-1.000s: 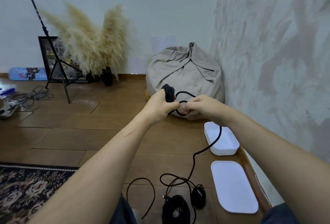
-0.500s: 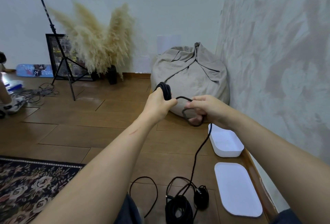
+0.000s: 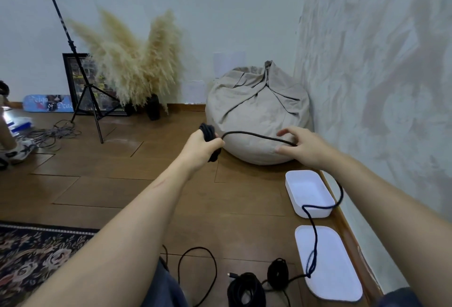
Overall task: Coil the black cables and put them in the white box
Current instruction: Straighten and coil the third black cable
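My left hand [image 3: 201, 146] grips a tight coil of black cable [image 3: 207, 131] above the floor, in front of the beanbag. From the coil a strand [image 3: 256, 135] runs right into my right hand [image 3: 302, 146], whose fingers are spread with the strand lying across the palm. The strand reappears behind my right forearm, loops over the white box [image 3: 292, 185] and crosses the white lid [image 3: 337, 279]. Two more coiled black cables [image 3: 245, 290] [image 3: 277, 273] lie on the floor near my knees, beside a loose black loop [image 3: 198, 270].
A beige beanbag [image 3: 256, 101] fills the corner against the textured right wall [image 3: 379, 86]. Pampas grass [image 3: 137, 62], a black tripod [image 3: 85, 86] and grey cables [image 3: 53, 133] stand at the back left. A patterned rug [image 3: 36, 253] lies at the lower left. Another person's shoe [image 3: 18, 152] shows at the left edge.
My hands have moved apart. The right hand let its small loop go, opened and slid right along the strand. The slack now hangs over the box and lid.
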`<state>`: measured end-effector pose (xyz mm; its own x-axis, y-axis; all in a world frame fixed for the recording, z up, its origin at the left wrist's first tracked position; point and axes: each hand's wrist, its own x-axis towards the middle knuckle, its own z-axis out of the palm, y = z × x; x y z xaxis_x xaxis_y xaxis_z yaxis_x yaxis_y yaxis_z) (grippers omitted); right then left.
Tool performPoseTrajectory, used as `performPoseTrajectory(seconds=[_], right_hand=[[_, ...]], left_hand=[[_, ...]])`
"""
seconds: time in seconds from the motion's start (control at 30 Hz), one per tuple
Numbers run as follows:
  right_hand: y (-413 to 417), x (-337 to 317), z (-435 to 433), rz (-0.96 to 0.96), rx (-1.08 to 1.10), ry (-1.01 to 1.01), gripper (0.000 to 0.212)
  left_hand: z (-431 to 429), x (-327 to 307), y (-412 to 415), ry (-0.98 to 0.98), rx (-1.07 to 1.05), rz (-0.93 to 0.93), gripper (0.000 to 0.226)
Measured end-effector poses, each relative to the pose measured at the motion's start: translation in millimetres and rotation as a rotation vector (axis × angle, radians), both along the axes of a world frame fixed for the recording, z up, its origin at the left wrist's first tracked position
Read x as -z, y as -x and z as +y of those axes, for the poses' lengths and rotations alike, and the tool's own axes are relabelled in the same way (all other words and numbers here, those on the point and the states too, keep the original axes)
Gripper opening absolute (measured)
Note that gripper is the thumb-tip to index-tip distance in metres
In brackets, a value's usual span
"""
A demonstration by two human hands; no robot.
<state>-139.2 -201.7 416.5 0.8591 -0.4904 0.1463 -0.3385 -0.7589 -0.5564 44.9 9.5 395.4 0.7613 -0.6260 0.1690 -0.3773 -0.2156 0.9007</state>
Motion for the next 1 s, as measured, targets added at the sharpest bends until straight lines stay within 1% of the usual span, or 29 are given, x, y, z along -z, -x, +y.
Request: performPoseTrajectory(seconds=[0.07, 0.2, 0.27, 0.33, 0.43, 0.57, 0.7, 0.77, 0.87, 0.93, 1.0], right_hand=[[-8.1, -1.9, 11.2, -0.090, -0.063, -0.023, 0.041], [-21.2, -4.3, 37.0, -0.103, -0.226, 0.063, 0.019], [-21.1, -7.6, 40.5, -0.128, -0.242, 0.062, 0.019], [-16.6, -12.7, 40.8, -0.144, -0.279, 0.036, 0.020], [-8.7, -23.1, 46.8, -0.103, -0.396, -0.025, 0.018], [-6.6, -33.8, 54.8, -0.141, -0.458, -0.071, 0.019], [-10.0, -42.6, 64.5, -0.059, -0.461, -0.073, 0.024], [-8.6, -48.7, 64.5, -0.051, -0.441, -0.063, 0.027], [-3.7, -62.1, 56.2, -0.141, -0.407, -0.068, 0.022], [-1.0, -67.2, 51.3, -0.201, -0.388, -0.123, 0.015], [0.3, -68.2, 50.9, -0.210, -0.392, -0.152, 0.012]], left_hand=[[-7.0, -3.1, 13.7, 0.001, 0.106, 0.001, 0.013], [-21.0, -2.5, 31.9, 0.027, 0.285, 0.038, 0.014], [-24.0, -3.0, 36.2, 0.041, 0.341, 0.074, 0.016], [-23.6, -3.7, 38.3, 0.074, 0.364, 0.116, 0.017], [-22.8, -6.3, 41.1, 0.120, 0.385, 0.160, 0.022], [-25.6, -10.9, 47.0, 0.147, 0.378, 0.152, 0.024], [-26.4, -10.7, 47.2, 0.169, 0.287, 0.130, 0.035], [-27.7, -14.7, 47.7, 0.149, 0.274, 0.176, 0.046], [-30.0, -25.8, 53.6, 0.138, 0.334, 0.307, 0.063], [-30.5, -30.1, 62.3, 0.148, 0.370, 0.345, 0.065], [-31.1, -32.0, 70.9, 0.144, 0.387, 0.359, 0.067]])
